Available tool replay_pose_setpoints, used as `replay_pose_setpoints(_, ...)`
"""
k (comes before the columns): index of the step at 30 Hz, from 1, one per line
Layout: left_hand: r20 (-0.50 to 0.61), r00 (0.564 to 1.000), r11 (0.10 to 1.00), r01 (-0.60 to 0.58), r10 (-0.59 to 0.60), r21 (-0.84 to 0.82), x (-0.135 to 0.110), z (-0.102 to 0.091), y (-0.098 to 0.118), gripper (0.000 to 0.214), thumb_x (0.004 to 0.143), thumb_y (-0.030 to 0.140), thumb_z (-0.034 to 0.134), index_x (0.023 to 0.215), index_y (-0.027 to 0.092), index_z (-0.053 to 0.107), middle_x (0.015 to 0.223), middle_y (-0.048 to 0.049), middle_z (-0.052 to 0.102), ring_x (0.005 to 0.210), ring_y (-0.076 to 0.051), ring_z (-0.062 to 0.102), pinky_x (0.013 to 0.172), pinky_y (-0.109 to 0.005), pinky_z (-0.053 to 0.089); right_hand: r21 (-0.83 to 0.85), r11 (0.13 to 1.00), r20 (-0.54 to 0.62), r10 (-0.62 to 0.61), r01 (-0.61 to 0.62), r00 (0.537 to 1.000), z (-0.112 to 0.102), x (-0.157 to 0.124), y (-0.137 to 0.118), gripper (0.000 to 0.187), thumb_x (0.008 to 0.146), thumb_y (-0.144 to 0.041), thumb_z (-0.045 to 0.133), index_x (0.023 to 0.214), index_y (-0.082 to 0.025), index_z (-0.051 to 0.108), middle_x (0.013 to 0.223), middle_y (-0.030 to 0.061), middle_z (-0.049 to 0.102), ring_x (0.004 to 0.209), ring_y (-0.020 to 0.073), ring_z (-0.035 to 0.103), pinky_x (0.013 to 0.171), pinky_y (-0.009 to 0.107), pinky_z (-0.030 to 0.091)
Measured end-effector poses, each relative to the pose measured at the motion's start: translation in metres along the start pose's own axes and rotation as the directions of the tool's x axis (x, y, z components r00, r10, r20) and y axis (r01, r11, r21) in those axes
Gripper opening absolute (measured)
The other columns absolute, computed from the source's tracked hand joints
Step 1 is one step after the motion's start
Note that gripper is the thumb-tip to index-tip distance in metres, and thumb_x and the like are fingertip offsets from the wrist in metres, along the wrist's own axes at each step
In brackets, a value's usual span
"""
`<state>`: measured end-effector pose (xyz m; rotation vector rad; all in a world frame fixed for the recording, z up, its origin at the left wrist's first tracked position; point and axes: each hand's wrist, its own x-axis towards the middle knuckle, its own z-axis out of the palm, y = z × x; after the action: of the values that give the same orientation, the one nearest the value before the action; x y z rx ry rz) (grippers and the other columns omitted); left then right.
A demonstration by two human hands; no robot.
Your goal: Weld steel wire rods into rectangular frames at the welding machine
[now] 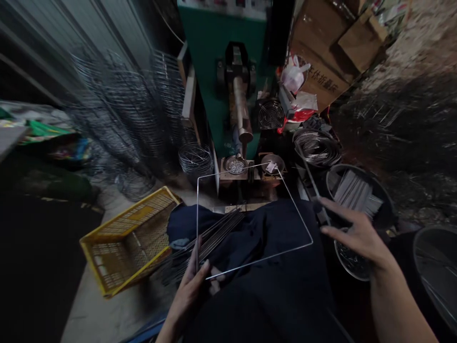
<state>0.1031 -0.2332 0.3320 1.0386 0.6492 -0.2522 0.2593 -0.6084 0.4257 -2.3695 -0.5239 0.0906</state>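
My left hand [194, 278] is closed on the near left corner of a bent wire frame [255, 262]. The frame is roughly four-sided and reaches out over my lap toward the machine. A bundle of thin straight wire rods [217, 233] lies across my dark-clothed lap, partly behind that hand. To the right of the frame, my right hand [352, 231] has its thumb and forefinger apart, with nothing visible gripped. Near those fingertips runs a thin grey bar [312, 181]; whether they touch it I cannot tell.
Ahead stands a green machine [203, 62] with a metal arm [242, 109] above two small dishes, one holding small metal bits [234, 165]. A yellow crate [132, 243] sits at left, by stacked wire racks [132, 105]. Tubs with metal strips [357, 190] stand right.
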Motion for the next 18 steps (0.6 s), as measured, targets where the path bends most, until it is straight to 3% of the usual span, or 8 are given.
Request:
replay_pose_setpoints(3,-0.001,1.000,1.000,-0.004,0.004,0.002,0.000,0.003,-0.001,0.104,0.080,0.043,0.071,0.155,0.032,0.000,0.068,-0.0021,0.069,0.048,-0.016,0.060,0.046,-0.023,0.046,-0.051,0.985,0.122,-0.160,0.167,0.980,0.029,0.000,-0.010,0.062,0.085,-0.040,0.069,0.142,-0.025,0.049,0.142,0.0071,0.052,0.134,0.0283,0.045,0.112,0.046,0.039)
replay_pose_setpoints(7,-0.017,1.000,1.000,0.002,-0.002,0.021,0.002,0.005,-0.001,0.104,0.080,0.044,0.071,0.155,0.032,0.001,0.069,-0.0020,0.069,0.048,-0.016,0.060,0.047,-0.024,0.047,-0.120,0.969,0.158,-0.195,0.215,0.968,0.056,0.004,-0.003,0.062,0.087,-0.042,0.066,0.144,-0.025,0.046,0.141,0.0081,0.054,0.135,0.0281,0.044,0.110,0.048,0.041)
replay_pose_setpoints(13,-0.043,0.999,1.000,-0.006,0.007,0.024,0.004,0.001,-0.002,0.107,0.075,0.046,0.075,0.156,0.030,0.006,0.071,-0.0024,0.071,0.048,-0.017,0.062,0.047,-0.025,0.047,-0.129,0.967,0.193,-0.191,0.218,0.962,0.067,0.007,-0.001,0.063,0.087,-0.045,0.066,0.143,-0.024,0.045,0.142,0.0087,0.052,0.135,0.0268,0.044,0.110,0.046,0.042)
replay_pose_setpoints(18,-0.006,1.000,1.000,-0.021,0.021,0.014,0.005,-0.005,-0.006,0.101,0.081,0.045,0.070,0.155,0.035,0.002,0.071,-0.0017,0.071,0.049,-0.017,0.061,0.048,-0.025,0.048,-0.151,0.962,0.207,-0.196,0.229,0.958,0.069,0.011,-0.003,0.063,0.087,-0.045,0.066,0.143,-0.024,0.046,0.141,0.0086,0.053,0.134,0.0268,0.046,0.109,0.046,0.042)
